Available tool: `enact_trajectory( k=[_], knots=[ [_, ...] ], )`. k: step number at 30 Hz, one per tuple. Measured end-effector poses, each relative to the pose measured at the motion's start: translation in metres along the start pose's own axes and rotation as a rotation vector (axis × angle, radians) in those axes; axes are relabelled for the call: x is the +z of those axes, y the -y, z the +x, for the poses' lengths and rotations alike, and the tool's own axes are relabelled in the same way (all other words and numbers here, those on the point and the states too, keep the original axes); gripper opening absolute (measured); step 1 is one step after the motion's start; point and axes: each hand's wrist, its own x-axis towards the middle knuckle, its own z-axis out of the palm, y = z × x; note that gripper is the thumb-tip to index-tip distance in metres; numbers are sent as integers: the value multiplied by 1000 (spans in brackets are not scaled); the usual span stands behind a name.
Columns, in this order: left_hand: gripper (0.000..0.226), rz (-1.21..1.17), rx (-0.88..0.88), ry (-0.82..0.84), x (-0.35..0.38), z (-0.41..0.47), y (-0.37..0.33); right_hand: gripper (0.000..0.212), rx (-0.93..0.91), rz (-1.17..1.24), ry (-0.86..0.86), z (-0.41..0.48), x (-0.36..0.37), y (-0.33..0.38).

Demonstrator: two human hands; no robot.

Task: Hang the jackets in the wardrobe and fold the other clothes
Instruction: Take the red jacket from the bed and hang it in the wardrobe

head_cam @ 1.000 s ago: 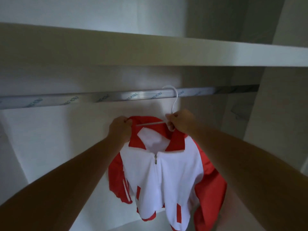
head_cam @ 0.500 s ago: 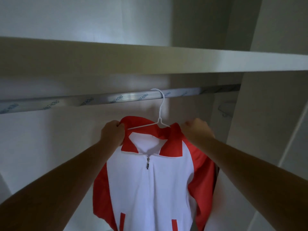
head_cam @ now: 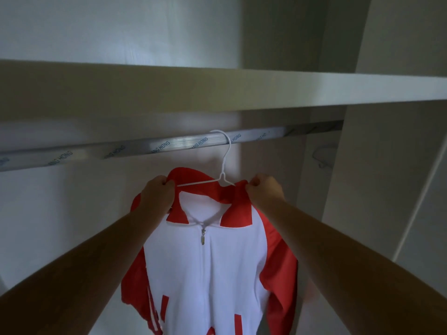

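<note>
A red and white zip jacket [head_cam: 208, 267] hangs on a thin white hanger [head_cam: 223, 165] whose hook sits over the wardrobe rail [head_cam: 135, 149]. My left hand [head_cam: 157, 197] pinches the left side of the red collar. My right hand [head_cam: 264, 189] pinches the collar's right side at the shoulder. The jacket faces me, zipped up, with its sleeves drooping at both sides. Its lower hem is cut off by the frame's bottom edge.
A white shelf [head_cam: 314, 90] runs across just above the rail. The wardrobe's white back wall lies behind the jacket and a vertical side panel [head_cam: 377, 177] stands at the right. The rail is bare to the left of the hanger.
The hanger's hook went onto the rail a second ago. My right hand left the hanger's neck and took the right collar. The view has moved closer.
</note>
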Motion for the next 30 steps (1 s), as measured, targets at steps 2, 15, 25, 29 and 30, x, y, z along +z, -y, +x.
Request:
enact_trajectory(
  k=[2,15,25,29,30],
  knots=[
    [22,-88,-61,26,-1,2,-1,20,42,376,40,-3,-1,5],
    [29,-88,-74,-50,6,-3,12,23,-135,344,-245,-101,22,-63],
    [27,-325,-179,81,-2,-15,6,22,166,189,20,-85,126,-38],
    [27,-348,-178,95,-11,-15,7,32,135,66,-28,-81,133,-31],
    [28,-353,-174,95,-13,-15,6,34,131,57,-25,-82,135,-29]
  ],
)
